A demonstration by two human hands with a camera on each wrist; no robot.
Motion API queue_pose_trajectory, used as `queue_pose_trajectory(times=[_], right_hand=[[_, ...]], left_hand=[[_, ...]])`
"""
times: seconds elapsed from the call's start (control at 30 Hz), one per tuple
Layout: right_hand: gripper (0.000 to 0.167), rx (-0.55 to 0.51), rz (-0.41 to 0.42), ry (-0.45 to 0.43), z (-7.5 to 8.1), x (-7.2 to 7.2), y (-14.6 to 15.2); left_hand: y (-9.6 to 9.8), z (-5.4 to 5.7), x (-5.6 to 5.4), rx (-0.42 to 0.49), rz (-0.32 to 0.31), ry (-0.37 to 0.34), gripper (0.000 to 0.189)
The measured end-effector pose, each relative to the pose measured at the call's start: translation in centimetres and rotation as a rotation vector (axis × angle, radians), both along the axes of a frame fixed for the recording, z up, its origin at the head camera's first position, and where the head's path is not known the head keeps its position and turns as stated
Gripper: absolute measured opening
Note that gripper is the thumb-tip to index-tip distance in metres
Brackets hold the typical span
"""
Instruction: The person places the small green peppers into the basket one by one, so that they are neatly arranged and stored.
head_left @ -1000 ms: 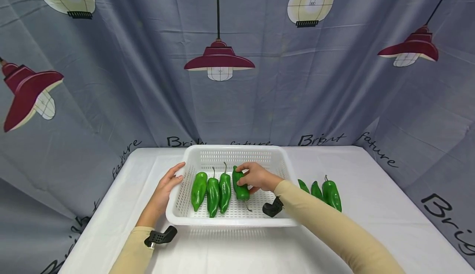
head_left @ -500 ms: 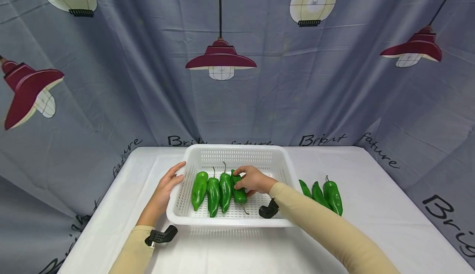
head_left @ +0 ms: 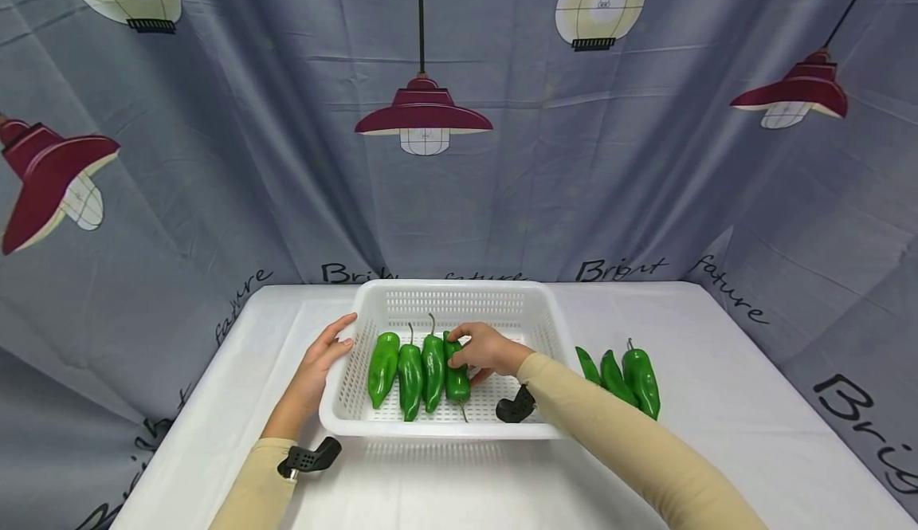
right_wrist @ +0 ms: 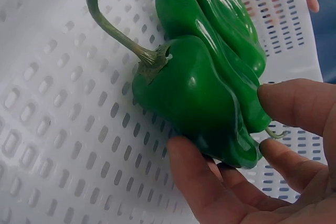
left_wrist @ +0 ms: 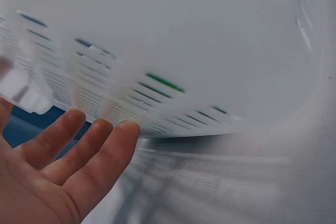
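A white slotted plastic basket (head_left: 445,430) stands on the table with several green peppers in it, lying side by side. My right hand (head_left: 491,350) reaches into the basket and holds the rightmost green pepper (head_left: 457,383) between thumb and fingers. In the right wrist view this pepper (right_wrist: 181,85) lies against its neighbour (right_wrist: 215,56), its curved stem pointing away from the fingers. At the basket's left side is my left hand (head_left: 315,367), fingers extended. The left wrist view shows its fingertips (left_wrist: 126,129) right at the slotted wall.
To the basket's right, several more green peppers (head_left: 641,378) lie on the white tablecloth (head_left: 724,386), partly behind the right sleeve. A grey-blue curtain (head_left: 287,155) printed with lamps hangs behind and beside the table.
The right hand has moved the held pepper left and slightly down, up against the row of peppers. The left hand stays at the basket's side.
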State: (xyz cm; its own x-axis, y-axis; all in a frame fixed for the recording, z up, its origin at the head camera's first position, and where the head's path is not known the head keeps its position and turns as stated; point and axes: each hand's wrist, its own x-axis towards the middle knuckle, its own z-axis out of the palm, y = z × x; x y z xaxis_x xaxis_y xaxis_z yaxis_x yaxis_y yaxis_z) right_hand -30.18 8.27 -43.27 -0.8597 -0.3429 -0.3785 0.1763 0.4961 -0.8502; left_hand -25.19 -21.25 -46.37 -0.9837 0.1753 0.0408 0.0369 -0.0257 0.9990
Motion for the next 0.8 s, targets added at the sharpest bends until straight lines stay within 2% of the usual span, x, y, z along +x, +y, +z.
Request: queue_pose_trajectory(times=[0.47,0.63,0.8], right_hand=[[0.055,0.041,-0.026,0.006,0.9,0.5,0.2],[0.060,0.067,-0.020,0.037,2.4,0.3,1.5],[0.064,0.036,-0.016,0.061,5.0,-0.4,4.4]], left_hand=[[0.0,-0.1,0.0,0.012,0.000,0.010,0.054],[-0.1,-0.2,0.0,-0.003,0.009,0.007,0.054],[-0.1,-0.2,0.0,0.001,0.008,0.001,0.054]])
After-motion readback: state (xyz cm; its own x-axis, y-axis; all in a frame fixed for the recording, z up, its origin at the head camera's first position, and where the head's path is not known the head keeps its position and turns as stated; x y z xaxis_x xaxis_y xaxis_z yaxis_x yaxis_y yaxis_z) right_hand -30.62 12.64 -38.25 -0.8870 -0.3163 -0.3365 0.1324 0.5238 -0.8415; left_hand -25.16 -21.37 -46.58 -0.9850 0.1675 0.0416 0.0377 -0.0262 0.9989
